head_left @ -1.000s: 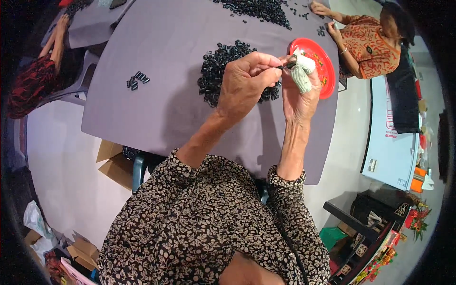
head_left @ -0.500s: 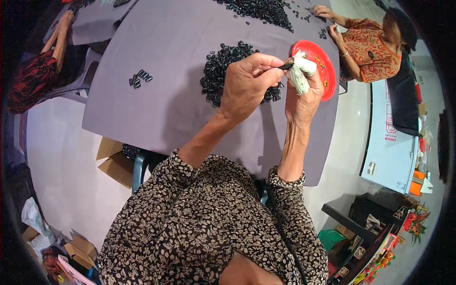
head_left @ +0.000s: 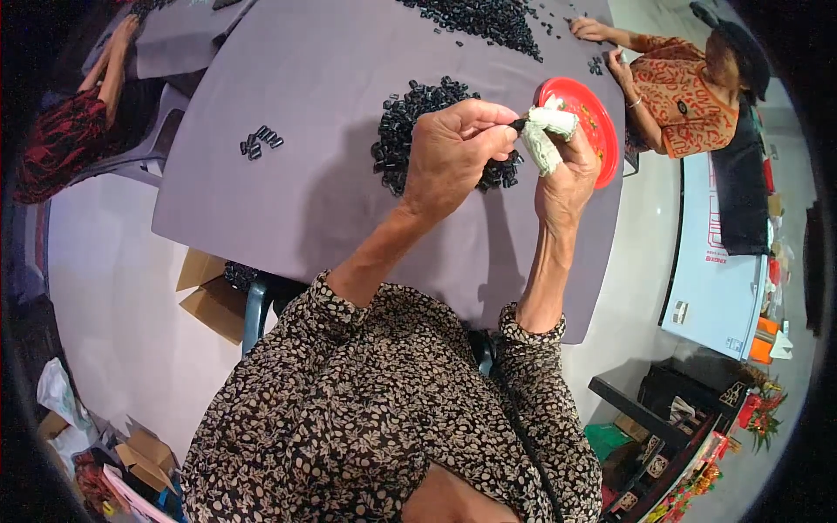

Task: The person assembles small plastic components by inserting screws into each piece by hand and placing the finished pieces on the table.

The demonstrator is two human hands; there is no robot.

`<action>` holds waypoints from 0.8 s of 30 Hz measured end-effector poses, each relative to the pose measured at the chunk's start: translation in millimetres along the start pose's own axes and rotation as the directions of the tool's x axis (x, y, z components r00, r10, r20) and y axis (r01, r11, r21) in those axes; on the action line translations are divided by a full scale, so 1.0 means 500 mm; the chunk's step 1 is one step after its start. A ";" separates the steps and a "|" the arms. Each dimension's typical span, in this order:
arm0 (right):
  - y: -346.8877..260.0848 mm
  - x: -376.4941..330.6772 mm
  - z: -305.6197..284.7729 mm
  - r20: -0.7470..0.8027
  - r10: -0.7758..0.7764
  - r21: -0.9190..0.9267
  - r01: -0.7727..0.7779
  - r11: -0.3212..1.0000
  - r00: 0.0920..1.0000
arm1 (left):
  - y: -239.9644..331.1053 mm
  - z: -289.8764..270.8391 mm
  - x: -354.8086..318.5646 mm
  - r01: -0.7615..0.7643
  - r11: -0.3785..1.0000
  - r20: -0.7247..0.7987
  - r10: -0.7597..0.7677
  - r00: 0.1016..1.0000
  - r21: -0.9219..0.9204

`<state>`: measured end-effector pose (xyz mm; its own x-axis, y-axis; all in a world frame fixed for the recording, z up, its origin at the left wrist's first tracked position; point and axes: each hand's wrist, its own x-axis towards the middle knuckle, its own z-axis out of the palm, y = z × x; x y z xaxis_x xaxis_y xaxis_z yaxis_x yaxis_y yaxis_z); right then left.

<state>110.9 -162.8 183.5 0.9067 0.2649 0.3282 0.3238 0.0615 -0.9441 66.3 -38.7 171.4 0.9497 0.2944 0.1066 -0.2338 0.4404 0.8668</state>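
Observation:
Over the table, my left hand (head_left: pixel 449 161) pinches a small black piece (head_left: pixel 519 125) between thumb and fingertips. My right hand (head_left: pixel 567 187) meets it from the other side. Its thumb and forefinger wear whitish wraps (head_left: pixel 542 150), and their tips close on the far end of the piece. Below and behind my left hand lies a large heap of small shiny black pieces (head_left: pixel 418 105), partly hidden by the hand. A red round tray (head_left: pixel 611 144) with small coloured bits in it sits just behind my right hand. Several more black pieces (head_left: pixel 255 148) lie apart on the left.
A grey-purple cloth covers the table (head_left: pixel 253 209). Another black heap (head_left: pixel 479 26) spreads at the far side. A person in an orange patterned shirt (head_left: pixel 680 105) works at the right; one in dark red (head_left: pixel 61 144) sits at the left. An open cardboard box (head_left: pixel 214 301) stands below the table edge.
My right hand has shifted slightly right and its wrapped fingers have turned a little around the black piece. My left hand keeps its pinch almost in place.

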 end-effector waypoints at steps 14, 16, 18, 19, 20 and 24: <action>-0.003 0.009 0.002 0.290 -0.144 -0.656 0.306 0.690 0.946 | -0.030 -0.038 0.023 0.336 0.887 0.105 -0.319 0.942 -0.317; 0.008 0.016 0.007 0.312 -0.185 -0.663 0.353 0.661 0.932 | -0.030 -0.040 0.021 0.346 0.889 0.104 -0.330 0.938 -0.299; 0.007 0.023 0.002 0.423 -0.288 -0.729 0.512 0.454 0.859 | -0.032 -0.036 0.020 0.362 0.889 0.116 -0.343 0.932 -0.281; 0.005 0.023 0.002 0.422 -0.289 -0.730 0.511 0.454 0.859 | -0.034 -0.034 0.019 0.365 0.898 0.111 -0.348 0.931 -0.245; 0.006 0.024 0.001 0.431 -0.294 -0.726 0.521 0.449 0.853 | -0.039 -0.033 0.020 0.370 0.906 0.109 -0.355 0.929 -0.207; 0.017 0.023 -0.010 0.430 -0.248 -0.705 0.495 0.508 0.868 | -0.036 -0.039 0.022 0.368 0.901 0.136 -0.345 0.929 -0.230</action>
<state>125.3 -163.9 179.3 0.5905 0.6290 0.5056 0.8035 -0.5164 -0.2960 77.1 -27.1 147.3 0.9910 0.0063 -0.1340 0.0913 0.7004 0.7079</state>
